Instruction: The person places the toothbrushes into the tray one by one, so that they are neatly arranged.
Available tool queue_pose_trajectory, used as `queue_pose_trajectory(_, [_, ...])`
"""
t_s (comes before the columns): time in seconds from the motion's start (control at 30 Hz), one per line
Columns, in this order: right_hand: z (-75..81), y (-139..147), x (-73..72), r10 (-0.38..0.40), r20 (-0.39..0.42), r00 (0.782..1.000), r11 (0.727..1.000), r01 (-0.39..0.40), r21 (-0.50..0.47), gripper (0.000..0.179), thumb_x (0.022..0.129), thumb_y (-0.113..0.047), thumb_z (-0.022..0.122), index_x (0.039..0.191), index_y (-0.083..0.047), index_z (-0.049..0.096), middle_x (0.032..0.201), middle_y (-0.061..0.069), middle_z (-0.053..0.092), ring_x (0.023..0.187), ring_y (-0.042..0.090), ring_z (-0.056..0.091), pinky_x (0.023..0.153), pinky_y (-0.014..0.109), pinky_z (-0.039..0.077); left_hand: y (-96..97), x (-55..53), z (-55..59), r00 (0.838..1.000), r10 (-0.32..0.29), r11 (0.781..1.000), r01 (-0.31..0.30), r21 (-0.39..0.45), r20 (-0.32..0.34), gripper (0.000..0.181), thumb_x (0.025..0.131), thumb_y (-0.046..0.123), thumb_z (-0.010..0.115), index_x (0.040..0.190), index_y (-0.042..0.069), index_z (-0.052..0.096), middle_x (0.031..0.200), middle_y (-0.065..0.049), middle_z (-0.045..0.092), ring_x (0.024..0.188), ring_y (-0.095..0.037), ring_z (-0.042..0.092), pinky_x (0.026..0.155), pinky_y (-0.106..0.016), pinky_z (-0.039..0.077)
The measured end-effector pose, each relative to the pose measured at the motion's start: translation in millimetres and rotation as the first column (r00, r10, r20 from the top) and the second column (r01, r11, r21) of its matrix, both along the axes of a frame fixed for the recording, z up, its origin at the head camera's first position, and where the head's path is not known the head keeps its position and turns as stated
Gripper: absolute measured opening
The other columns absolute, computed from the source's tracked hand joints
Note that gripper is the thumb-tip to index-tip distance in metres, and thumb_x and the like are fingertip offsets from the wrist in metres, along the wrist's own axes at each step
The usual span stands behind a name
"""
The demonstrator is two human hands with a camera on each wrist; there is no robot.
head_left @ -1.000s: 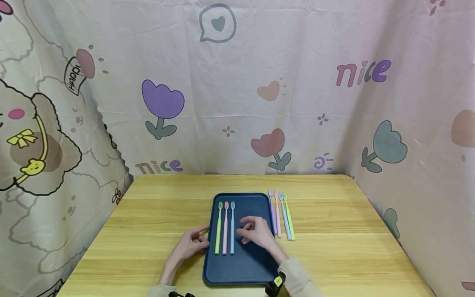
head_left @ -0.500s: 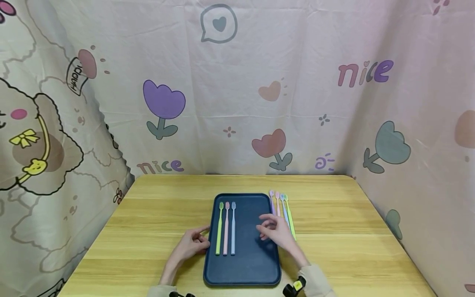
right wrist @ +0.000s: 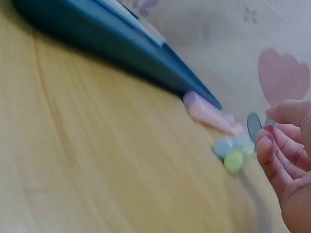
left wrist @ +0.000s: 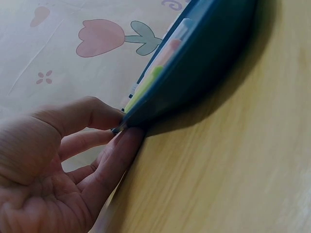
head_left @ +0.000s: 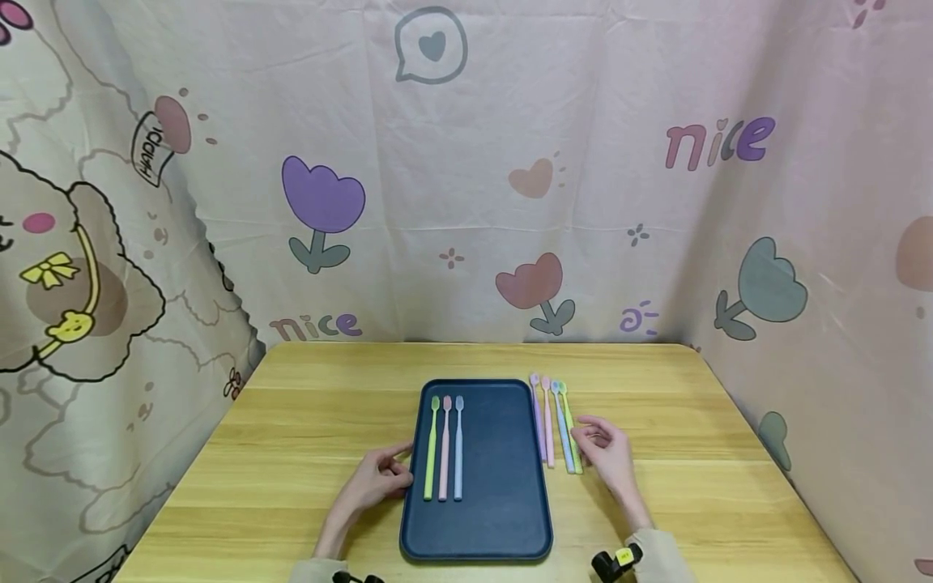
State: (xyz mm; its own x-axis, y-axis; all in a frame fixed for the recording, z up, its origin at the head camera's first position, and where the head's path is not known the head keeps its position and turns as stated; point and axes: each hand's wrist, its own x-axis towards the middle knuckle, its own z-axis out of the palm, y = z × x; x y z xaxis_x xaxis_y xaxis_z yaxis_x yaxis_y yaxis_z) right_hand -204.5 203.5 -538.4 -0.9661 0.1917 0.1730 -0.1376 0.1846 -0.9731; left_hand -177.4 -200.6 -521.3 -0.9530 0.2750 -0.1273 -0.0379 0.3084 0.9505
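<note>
On the dark blue tray [head_left: 503, 502] lie a green toothbrush [head_left: 430, 461], a pink toothbrush [head_left: 444, 457] and a blue toothbrush [head_left: 458, 457], side by side with heads away from me. My left hand [head_left: 373, 479] pinches the tray's left rim between thumb and fingers, as the left wrist view shows. Just right of the tray, a purple toothbrush [head_left: 538, 417], a second pink one [head_left: 548, 425], a second blue one [head_left: 563, 433] and a second green one [head_left: 568, 413] lie on the table. Beside that green handle is my right hand [head_left: 610, 455], fingers loosely bent, holding nothing.
The wooden table [head_left: 328, 405] runs back to a printed cloth curtain [head_left: 437, 178], which also hangs at both sides. Wrist cameras, such as the right one [head_left: 616, 562], sit at the sleeves.
My right hand has moved right, from over the tray across the loose toothbrushes to their right side. The left hand stays at the tray's rim, and the toothbrushes lie as before.
</note>
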Motion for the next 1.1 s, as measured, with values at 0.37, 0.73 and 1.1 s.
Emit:
queue_pose_trajectory(0.37, [-11.2, 11.5, -5.0, -0.038, 0.025, 0.999, 0.996, 0.036, 0.079, 0.026, 0.089, 0.001, 0.07, 0.113, 0.01, 0.068, 0.089, 0.022, 0.071, 0.057, 0.005, 0.059, 0.05, 0.022, 0.051, -0.4, -0.9, -1.0, 1.0, -0.002, 1.0, 0.002, 0.012, -0.003, 0.067, 0.084, 0.002, 0.069, 0.145, -0.013, 0.043, 0.086, -0.011, 0.07, 0.075, -0.012, 0.063, 0.067, -0.027, 0.06])
queue_pose_trajectory(0.73, [-17.5, 9.1, -6.9, -0.066, -0.024, 0.998, 0.988, 0.069, 0.14, 0.025, 0.086, 0.001, 0.073, 0.108, 0.011, 0.069, 0.08, 0.015, 0.07, 0.058, 0.0, 0.058, 0.049, 0.02, 0.051, -0.4, -1.2, -1.5, 1.0, 0.0, 1.0, 0.0, 0.002, 0.0, 0.066, 0.085, 0.003, 0.069, 0.145, -0.012, 0.044, 0.086, -0.01, 0.069, 0.076, -0.012, 0.063, 0.067, -0.027, 0.06])
queue_pose_trajectory(1.1, [-16.1, 9.7, -6.5, -0.065, 0.041, 0.997, 0.988, 0.058, 0.141, 0.028, 0.088, -0.005, 0.075, 0.112, 0.008, 0.069, 0.089, 0.021, 0.071, 0.065, 0.0, 0.059, 0.052, 0.021, 0.055, -0.2, -1.5, -1.0, 1.0, -0.011, 1.0, 0.011, 0.003, 0.0, 0.067, 0.086, 0.002, 0.068, 0.145, -0.012, 0.043, 0.087, -0.011, 0.07, 0.075, -0.012, 0.063, 0.067, -0.027, 0.06])
